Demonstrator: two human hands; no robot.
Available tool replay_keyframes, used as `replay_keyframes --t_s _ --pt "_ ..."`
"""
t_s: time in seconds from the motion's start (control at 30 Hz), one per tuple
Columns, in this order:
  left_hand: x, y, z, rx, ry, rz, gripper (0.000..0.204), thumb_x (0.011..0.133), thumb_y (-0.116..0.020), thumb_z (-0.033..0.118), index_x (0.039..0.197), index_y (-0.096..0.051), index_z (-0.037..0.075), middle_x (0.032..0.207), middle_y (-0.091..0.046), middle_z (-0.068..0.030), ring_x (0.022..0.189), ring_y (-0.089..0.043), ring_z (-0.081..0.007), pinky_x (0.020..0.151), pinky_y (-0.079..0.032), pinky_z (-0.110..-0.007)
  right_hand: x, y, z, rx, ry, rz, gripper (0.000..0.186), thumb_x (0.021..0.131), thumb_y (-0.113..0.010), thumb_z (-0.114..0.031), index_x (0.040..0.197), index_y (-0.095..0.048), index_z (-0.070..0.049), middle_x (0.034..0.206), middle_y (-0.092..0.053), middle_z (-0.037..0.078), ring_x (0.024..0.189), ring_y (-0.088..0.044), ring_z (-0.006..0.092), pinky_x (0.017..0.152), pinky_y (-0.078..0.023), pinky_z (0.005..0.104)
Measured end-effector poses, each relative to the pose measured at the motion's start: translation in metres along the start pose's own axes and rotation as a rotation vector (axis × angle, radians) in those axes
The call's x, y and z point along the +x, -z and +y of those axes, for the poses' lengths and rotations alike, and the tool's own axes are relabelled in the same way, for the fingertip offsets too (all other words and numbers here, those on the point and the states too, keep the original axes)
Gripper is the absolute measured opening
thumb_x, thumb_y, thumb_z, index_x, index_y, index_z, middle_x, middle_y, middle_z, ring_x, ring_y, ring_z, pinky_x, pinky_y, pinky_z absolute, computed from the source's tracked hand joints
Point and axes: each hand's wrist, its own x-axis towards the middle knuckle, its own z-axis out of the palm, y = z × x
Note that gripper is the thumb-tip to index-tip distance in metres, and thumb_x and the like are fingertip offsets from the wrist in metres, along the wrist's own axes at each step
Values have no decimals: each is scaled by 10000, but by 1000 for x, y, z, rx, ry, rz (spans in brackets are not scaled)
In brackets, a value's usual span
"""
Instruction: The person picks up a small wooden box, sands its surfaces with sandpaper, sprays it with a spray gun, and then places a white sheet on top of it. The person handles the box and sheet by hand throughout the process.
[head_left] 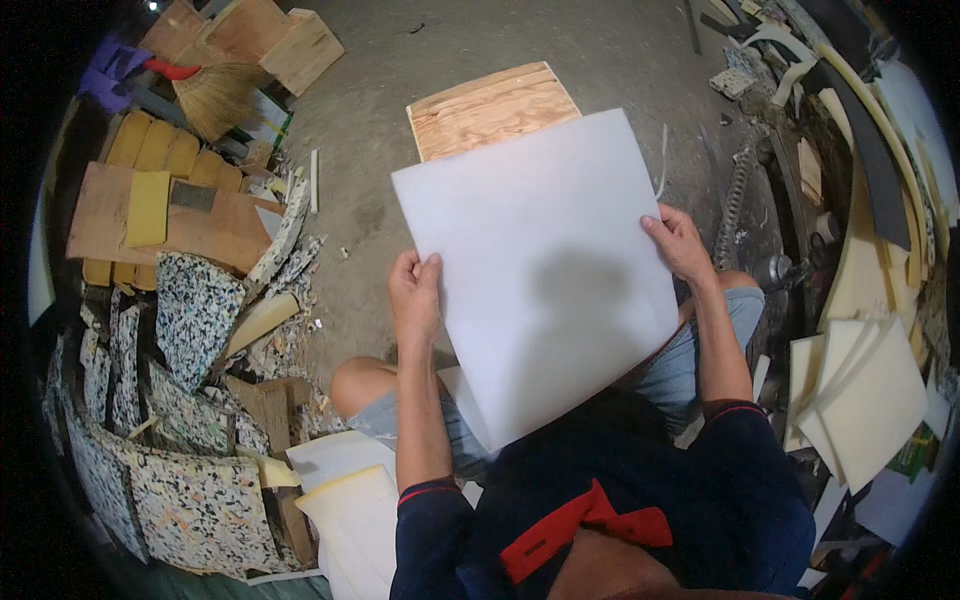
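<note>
A large white, flat sheet [520,210], which looks like thin foam, is held above my crossed legs, with a shadow on its lower half. My left hand [414,300] grips its left edge, thumb on top and fingers partly behind it. My right hand [676,240] grips the right edge in the same way. Just beyond the sheet's far edge, a rectangular plywood board [490,105] lies on the floor, partly covered from view by the sheet.
Speckled foam pieces [200,510], a wooden panel [110,210], a straw broom [215,100] and wooden boxes [300,55] crowd my left on the concrete floor [370,80]. Cream foam sheets [865,400], strips and a long metal spring [735,190] lie to my right.
</note>
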Motion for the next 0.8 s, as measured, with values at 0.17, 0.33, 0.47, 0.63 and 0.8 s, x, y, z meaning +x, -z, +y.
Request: replay_keyframes --t_s 0.17,0.33,0.47,0.63,0.8 --pt "-10 5 -22 -2 10 143 116 955 -544 79 1013 -522 -18 849 -559 -8 742 -481 -71 671 -420 -226 3 -6 5 41 -17 64 147 940 -609 -122 1025 -663 -14 869 -668 -6 742 -595 54 657 -483 219" --pt "-16 -1 -25 79 -42 252 175 968 -526 85 1091 -494 -36 899 -521 -21 804 -458 -88 728 -409 -238 9 -15 11 -76 -57 83 143 935 -625 -124 1031 -661 -25 845 -658 -26 720 -577 34 639 -466 209" --pt "-24 0 -28 256 -50 284 181 984 -512 100 1117 -499 -22 952 -553 -47 857 -493 -106 785 -431 -258 12 -22 13 -466 0 209 175 910 -655 -117 1033 -650 6 826 -676 9 741 -597 54 620 -466 220" --pt "-16 2 -38 205 -64 281 182 989 -529 125 1109 -513 -10 962 -575 -51 866 -507 -106 802 -437 -258 19 -27 13 -100 -62 199 174 908 -651 -101 1033 -644 20 810 -682 20 710 -602 54 606 -470 217" --pt "11 -5 -32 186 -25 305 201 977 -554 138 1117 -519 -3 893 -501 16 809 -428 -64 750 -389 -224 44 -26 14 -25 -67 199 141 906 -657 -99 992 -639 12 812 -680 8 710 -598 44 611 -471 207"
